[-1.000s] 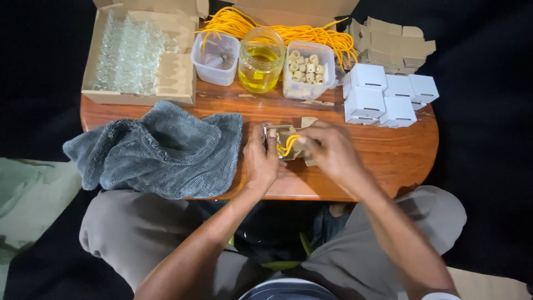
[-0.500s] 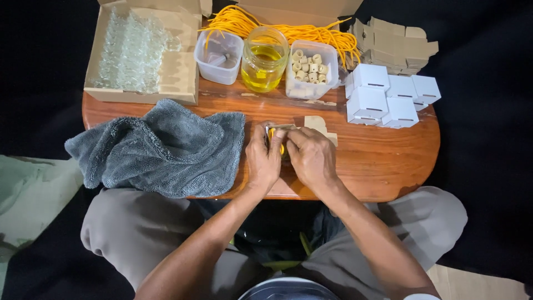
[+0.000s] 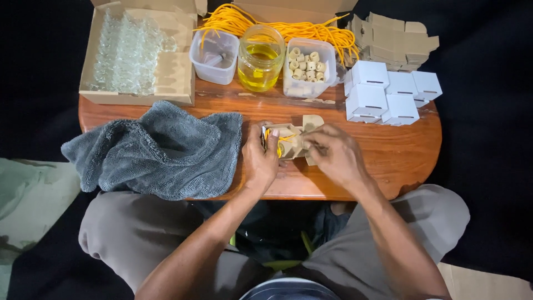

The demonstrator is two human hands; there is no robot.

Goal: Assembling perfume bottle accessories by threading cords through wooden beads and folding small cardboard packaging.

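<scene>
1. The left hand (image 3: 260, 161) rests at the near middle of the wooden surface (image 3: 400, 150), its grip pinching the left side of a small brown cardboard box (image 3: 291, 141) whose flaps stand open.
2. The right hand (image 3: 336, 155) is just right of that box, its fingers pressed on the box's right flap, so both hands hold it between them.
3. A bit of yellow cord (image 3: 277, 139) shows inside the open box, beside the left thumb.
4. A grey towel (image 3: 158, 150) lies crumpled to the left, just beside the left hand.
5. Far across the surface stand a jar of yellow liquid (image 3: 260, 58), a clear tub of small beige rings (image 3: 308, 66) to its right and another clear tub (image 3: 214, 55) to its left.
6. Closed white boxes (image 3: 388, 91) are grouped at the far right; a large carton of clear glass pieces (image 3: 133, 53) sits far left.
7. A heap of yellow cord lies behind the tubs.
</scene>
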